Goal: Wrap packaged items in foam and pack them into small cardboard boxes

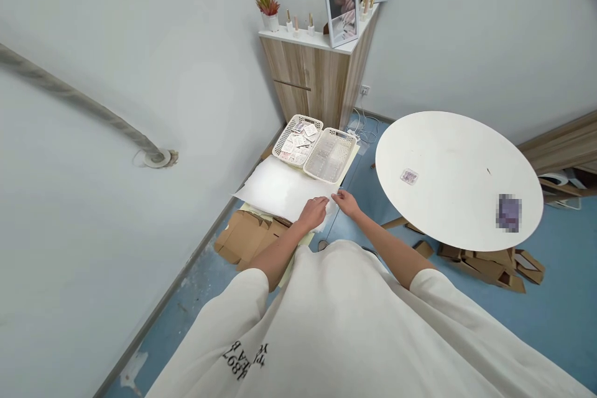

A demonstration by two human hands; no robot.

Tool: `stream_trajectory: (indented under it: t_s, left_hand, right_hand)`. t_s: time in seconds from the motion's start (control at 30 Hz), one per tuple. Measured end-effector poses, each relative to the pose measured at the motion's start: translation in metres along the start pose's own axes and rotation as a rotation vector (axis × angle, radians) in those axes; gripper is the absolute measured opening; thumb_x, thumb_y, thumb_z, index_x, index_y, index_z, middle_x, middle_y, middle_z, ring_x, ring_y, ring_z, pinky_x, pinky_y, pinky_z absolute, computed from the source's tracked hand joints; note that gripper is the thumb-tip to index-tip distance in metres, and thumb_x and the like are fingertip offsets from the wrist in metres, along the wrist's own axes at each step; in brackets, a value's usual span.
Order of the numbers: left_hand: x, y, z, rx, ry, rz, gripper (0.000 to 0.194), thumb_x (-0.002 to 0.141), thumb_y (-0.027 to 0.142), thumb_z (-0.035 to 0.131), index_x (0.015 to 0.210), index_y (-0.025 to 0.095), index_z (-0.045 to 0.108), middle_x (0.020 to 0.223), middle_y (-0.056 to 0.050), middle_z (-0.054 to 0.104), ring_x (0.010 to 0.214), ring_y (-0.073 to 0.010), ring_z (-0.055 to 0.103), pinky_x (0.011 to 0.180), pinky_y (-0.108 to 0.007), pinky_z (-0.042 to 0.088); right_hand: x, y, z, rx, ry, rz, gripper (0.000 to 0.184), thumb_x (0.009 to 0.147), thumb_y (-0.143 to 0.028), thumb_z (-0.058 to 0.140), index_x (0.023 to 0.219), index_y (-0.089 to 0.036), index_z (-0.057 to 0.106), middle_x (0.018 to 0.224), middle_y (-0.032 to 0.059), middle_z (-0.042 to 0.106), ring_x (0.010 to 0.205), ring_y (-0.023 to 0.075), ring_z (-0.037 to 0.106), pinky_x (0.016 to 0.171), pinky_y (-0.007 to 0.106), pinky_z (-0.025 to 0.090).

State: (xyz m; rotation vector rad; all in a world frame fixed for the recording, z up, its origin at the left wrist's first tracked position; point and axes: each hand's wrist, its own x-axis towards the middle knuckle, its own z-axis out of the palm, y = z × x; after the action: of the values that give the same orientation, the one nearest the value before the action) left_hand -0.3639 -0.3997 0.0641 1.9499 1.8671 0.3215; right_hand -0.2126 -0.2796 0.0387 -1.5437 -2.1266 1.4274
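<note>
At the near right edge of the white sheet (275, 185), the right hand (346, 201) pinches a thin pale piece (339, 194) (too small to identify) between its fingertips, while the left hand (314, 212) lies just left of it, fingers bent, their grip impossible to tell. Beyond the sheet, the left basket (287, 133) holds packets (301, 140) and the right basket (321, 178) clear pieces (332, 155); farther right, a round table (448, 149) bears a small pack (409, 176).
</note>
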Motion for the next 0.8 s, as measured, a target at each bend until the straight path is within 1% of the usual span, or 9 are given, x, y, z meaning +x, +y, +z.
stream_trajectory:
  t_s: [0.1, 0.17, 0.23, 0.33, 0.4, 0.5, 0.67, 0.8]
  left_hand:
    - [0.002, 0.019, 0.003, -0.013, -0.017, 0.107, 0.050, 0.095, 0.013, 0.037, 0.144, 0.021, 0.048, 0.145, -0.010, 0.053, 0.129, -0.0250, 0.051, 0.108, -0.043, 0.042]
    - [0.006, 0.031, 0.007, -0.029, -0.016, 0.143, 0.050, 0.094, 0.013, 0.039, 0.143, 0.020, 0.047, 0.149, -0.010, 0.049, 0.133, -0.0248, 0.049, 0.109, -0.042, 0.041]
    - [0.013, 0.043, 0.012, -0.049, -0.002, 0.162, 0.049, 0.095, 0.014, 0.040, 0.143, 0.019, 0.047, 0.153, -0.010, 0.045, 0.136, -0.0251, 0.045, 0.110, -0.043, 0.041]
    - [0.030, 0.060, 0.018, -0.079, 0.004, 0.188, 0.046, 0.097, 0.017, 0.040, 0.142, 0.019, 0.046, 0.153, -0.012, 0.044, 0.138, -0.0258, 0.043, 0.110, -0.044, 0.041]
    - [0.044, 0.071, 0.022, -0.086, -0.005, 0.210, 0.045, 0.097, 0.018, 0.040, 0.142, 0.019, 0.046, 0.153, -0.012, 0.044, 0.139, -0.0263, 0.042, 0.111, -0.045, 0.041]
    - [0.067, 0.090, 0.029, -0.072, -0.019, 0.237, 0.046, 0.097, 0.021, 0.042, 0.143, 0.020, 0.045, 0.155, -0.013, 0.041, 0.140, -0.0274, 0.042, 0.112, -0.047, 0.040]
    - [0.108, 0.125, 0.048, -0.002, -0.051, 0.255, 0.048, 0.097, 0.024, 0.042, 0.145, 0.019, 0.044, 0.157, -0.013, 0.039, 0.139, -0.0293, 0.043, 0.110, -0.048, 0.040]
    - [0.145, 0.160, 0.066, 0.045, -0.091, 0.242, 0.049, 0.097, 0.025, 0.041, 0.146, 0.018, 0.043, 0.158, -0.015, 0.036, 0.140, -0.0307, 0.041, 0.110, -0.049, 0.040]
  right_hand:
    - [0.001, 0.001, -0.011, -0.050, 0.097, 0.006, 0.032, 0.085, -0.042, 0.057, 0.099, -0.017, 0.070, 0.091, 0.0061, 0.073, 0.083, 0.0215, 0.066, 0.080, 0.031, 0.052]
    - [-0.001, 0.005, -0.024, -0.055, 0.171, -0.011, 0.026, 0.081, -0.036, 0.056, 0.093, -0.018, 0.070, 0.088, 0.0047, 0.072, 0.081, 0.0208, 0.064, 0.079, 0.031, 0.051]
    - [-0.005, 0.013, -0.042, -0.033, 0.239, -0.026, 0.026, 0.079, -0.034, 0.054, 0.092, -0.018, 0.070, 0.089, 0.0044, 0.072, 0.081, 0.0208, 0.063, 0.080, 0.031, 0.051]
    - [-0.013, 0.028, -0.073, 0.023, 0.325, -0.030, 0.031, 0.080, -0.034, 0.051, 0.098, -0.019, 0.070, 0.096, 0.0058, 0.073, 0.087, 0.0218, 0.063, 0.082, 0.031, 0.050]
    - [-0.017, 0.042, -0.096, 0.064, 0.375, -0.028, 0.034, 0.080, -0.035, 0.050, 0.102, -0.018, 0.070, 0.101, 0.0067, 0.073, 0.090, 0.0223, 0.064, 0.084, 0.032, 0.050]
    - [-0.020, 0.065, -0.131, 0.132, 0.440, -0.015, 0.034, 0.079, -0.036, 0.050, 0.101, -0.019, 0.069, 0.101, 0.0067, 0.073, 0.091, 0.0223, 0.064, 0.082, 0.032, 0.051]
    - [-0.020, 0.108, -0.186, 0.315, 0.512, 0.050, 0.031, 0.074, -0.036, 0.055, 0.096, -0.019, 0.069, 0.087, 0.0042, 0.072, 0.079, 0.0205, 0.065, 0.073, 0.032, 0.051]
    - [-0.017, 0.145, -0.232, 0.416, 0.552, 0.094, 0.027, 0.071, -0.035, 0.058, 0.091, -0.019, 0.067, 0.081, 0.0032, 0.070, 0.073, 0.0192, 0.064, 0.070, 0.031, 0.050]
